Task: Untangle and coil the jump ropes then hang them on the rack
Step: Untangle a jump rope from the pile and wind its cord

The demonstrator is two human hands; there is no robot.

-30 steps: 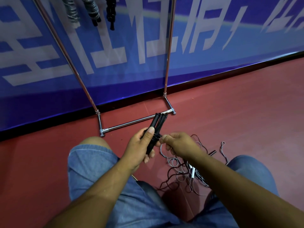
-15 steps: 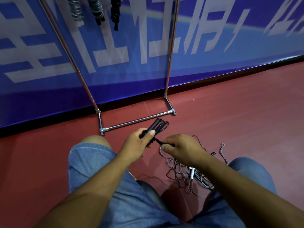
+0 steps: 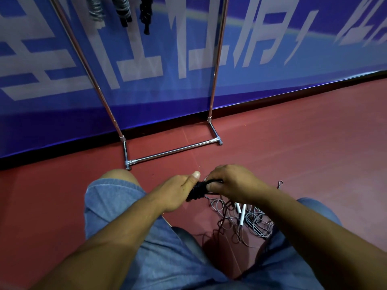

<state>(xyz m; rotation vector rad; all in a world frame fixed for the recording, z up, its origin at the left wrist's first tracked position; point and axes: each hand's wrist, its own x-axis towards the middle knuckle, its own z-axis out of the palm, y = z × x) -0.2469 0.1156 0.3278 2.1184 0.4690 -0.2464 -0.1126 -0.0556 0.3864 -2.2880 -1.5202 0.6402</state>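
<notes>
My left hand (image 3: 178, 191) grips the black jump rope bundle (image 3: 198, 190), handles together with cord wound around them. My right hand (image 3: 232, 183) pinches the same bundle from the right, fingers closed on its cord. Below my right wrist a tangled pile of grey and dark ropes (image 3: 240, 218) with white handles lies on the red floor. The metal rack (image 3: 171, 151) stands ahead against the blue banner, and three coiled ropes (image 3: 123, 9) hang from it at the top of the view.
My knees in blue denim shorts (image 3: 113, 197) frame the pile on both sides. A loose grey loop end (image 3: 280, 183) lies to the right. The blue banner wall (image 3: 272, 65) closes off the far side; red floor (image 3: 314, 143) stretches right.
The handles have dropped from pointing up toward the rack to lying low between my hands. My right hand moved in and closed on the bundle beside my left.
</notes>
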